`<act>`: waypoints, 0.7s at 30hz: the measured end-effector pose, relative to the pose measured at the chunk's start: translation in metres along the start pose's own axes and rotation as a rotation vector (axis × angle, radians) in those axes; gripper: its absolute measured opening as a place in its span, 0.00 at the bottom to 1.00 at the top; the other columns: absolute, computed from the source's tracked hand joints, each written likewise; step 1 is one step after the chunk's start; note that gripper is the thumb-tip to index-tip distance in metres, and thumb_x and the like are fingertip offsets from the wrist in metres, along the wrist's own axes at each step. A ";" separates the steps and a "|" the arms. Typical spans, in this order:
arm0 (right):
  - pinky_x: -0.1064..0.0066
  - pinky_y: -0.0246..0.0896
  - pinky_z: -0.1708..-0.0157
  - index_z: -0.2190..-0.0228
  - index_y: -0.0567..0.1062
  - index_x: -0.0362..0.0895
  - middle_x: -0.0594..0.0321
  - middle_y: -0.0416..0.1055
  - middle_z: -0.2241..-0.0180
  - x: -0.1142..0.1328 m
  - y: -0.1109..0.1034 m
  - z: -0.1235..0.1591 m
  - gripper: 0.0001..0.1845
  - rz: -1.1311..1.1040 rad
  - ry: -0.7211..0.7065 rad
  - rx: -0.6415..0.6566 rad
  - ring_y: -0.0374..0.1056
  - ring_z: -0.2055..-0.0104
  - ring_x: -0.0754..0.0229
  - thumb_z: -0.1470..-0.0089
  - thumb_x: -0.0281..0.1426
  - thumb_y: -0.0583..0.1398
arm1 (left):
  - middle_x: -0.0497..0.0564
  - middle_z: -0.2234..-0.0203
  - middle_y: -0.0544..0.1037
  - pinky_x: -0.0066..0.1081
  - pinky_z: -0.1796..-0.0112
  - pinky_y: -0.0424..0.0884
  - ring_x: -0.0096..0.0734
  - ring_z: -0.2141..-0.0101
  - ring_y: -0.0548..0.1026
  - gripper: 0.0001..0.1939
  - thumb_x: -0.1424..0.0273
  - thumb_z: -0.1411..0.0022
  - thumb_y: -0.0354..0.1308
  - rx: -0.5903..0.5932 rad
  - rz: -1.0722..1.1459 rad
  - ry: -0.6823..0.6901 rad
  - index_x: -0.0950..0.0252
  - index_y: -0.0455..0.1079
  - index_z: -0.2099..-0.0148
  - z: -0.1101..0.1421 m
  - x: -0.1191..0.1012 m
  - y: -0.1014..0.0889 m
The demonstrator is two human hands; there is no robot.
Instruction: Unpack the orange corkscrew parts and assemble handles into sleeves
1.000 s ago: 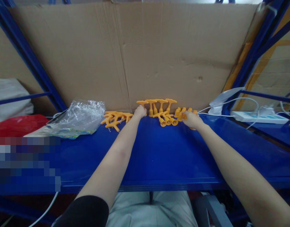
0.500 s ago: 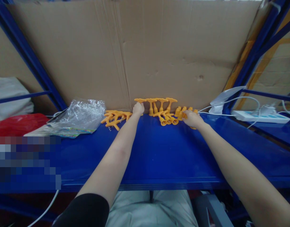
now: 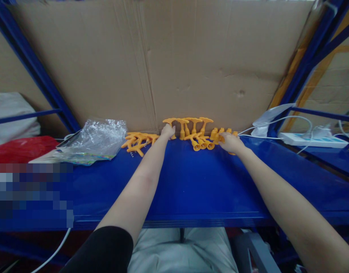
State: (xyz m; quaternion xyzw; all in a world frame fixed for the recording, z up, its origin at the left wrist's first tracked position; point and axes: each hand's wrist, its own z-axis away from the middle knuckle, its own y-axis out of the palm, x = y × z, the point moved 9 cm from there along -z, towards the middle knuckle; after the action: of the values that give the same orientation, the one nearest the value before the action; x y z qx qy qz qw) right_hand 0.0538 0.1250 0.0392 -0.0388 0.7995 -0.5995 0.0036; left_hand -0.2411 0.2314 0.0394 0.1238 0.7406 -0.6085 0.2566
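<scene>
Both my arms reach to the back of a blue shelf. My left hand is closed around an upright orange T-shaped plastic piece, the leftmost of a row of standing T-pieces. My right hand is curled over small orange caps lying at the right of the row. Several more orange pieces lie on their sides between my hands. A pile of orange T-handled corkscrew parts lies to the left of my left hand.
A cardboard sheet forms the back wall. A crumpled clear plastic bag lies at the left, beside a red bag. A white power strip with cables sits at the right. Blue rack struts frame both sides.
My left hand lifted the T-piece slightly toward the cardboard and set it back down in the row. My right hand has stayed on the caps.
</scene>
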 end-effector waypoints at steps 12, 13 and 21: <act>0.43 0.54 0.40 0.37 0.63 0.37 0.42 0.63 0.37 0.001 -0.002 0.005 0.33 0.079 0.001 -0.023 0.62 0.38 0.39 0.43 0.30 0.51 | 0.62 0.67 0.81 0.31 0.73 0.74 0.41 0.71 0.81 0.23 0.60 0.31 0.47 0.032 0.067 0.075 0.73 0.69 0.44 0.002 0.001 -0.011; 0.43 0.53 0.40 0.37 0.62 0.37 0.42 0.62 0.37 0.001 -0.002 0.005 0.33 0.082 -0.001 -0.023 0.62 0.38 0.39 0.43 0.30 0.51 | 0.62 0.68 0.81 0.32 0.72 0.74 0.41 0.71 0.81 0.24 0.60 0.30 0.47 0.043 0.068 0.073 0.73 0.69 0.44 0.003 0.002 -0.011; 0.38 0.53 0.42 0.41 0.67 0.38 0.41 0.67 0.41 0.001 -0.002 0.004 0.30 0.086 -0.025 -0.067 0.64 0.42 0.37 0.45 0.30 0.51 | 0.60 0.72 0.79 0.35 0.71 0.76 0.40 0.73 0.79 0.23 0.67 0.30 0.41 0.124 0.043 0.108 0.74 0.65 0.41 0.017 0.010 -0.019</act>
State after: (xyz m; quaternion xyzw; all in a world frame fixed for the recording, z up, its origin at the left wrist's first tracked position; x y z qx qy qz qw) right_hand 0.0533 0.1206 0.0403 -0.0117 0.8199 -0.5711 0.0381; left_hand -0.2545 0.2091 0.0477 0.1882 0.7113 -0.6401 0.2212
